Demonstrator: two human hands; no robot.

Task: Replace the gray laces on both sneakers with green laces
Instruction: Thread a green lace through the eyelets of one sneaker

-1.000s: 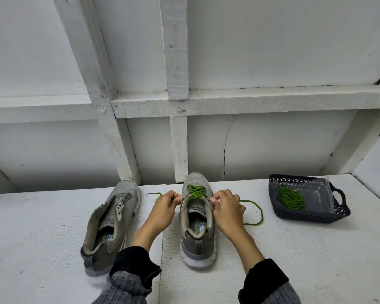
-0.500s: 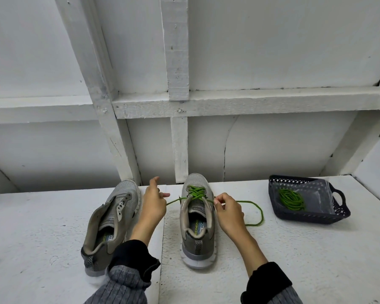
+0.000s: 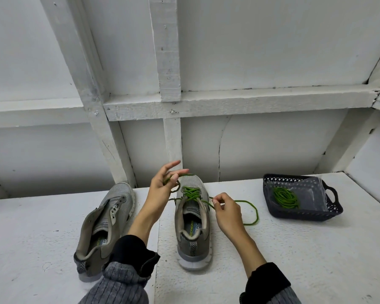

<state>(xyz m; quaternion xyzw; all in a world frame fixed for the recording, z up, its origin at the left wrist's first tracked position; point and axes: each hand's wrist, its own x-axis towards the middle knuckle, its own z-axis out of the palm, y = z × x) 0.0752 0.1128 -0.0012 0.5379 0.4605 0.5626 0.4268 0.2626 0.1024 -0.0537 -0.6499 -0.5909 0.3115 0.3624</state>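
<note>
We are mid-lacing on sneaker 1 (image 3: 192, 218), centre of the table (image 3: 294, 249): green lace (image 3: 190, 193) crosses the lower eyelets only. Left hand (image 3: 160, 191) is raised, pinching 1 lace end, other fingers spread. Right hand (image 3: 227, 212) pinches the other end beside the tongue. Sneaker 2 (image 3: 105, 224) sits unlaced at left; the spare lace (image 3: 284, 197) lies in the basket (image 3: 329, 212). We judge the next move: thread an end through the next free eyelet.

The left sneaker's (image 3: 105, 224) heel hides behind a sleeve (image 3: 127, 266).
</note>
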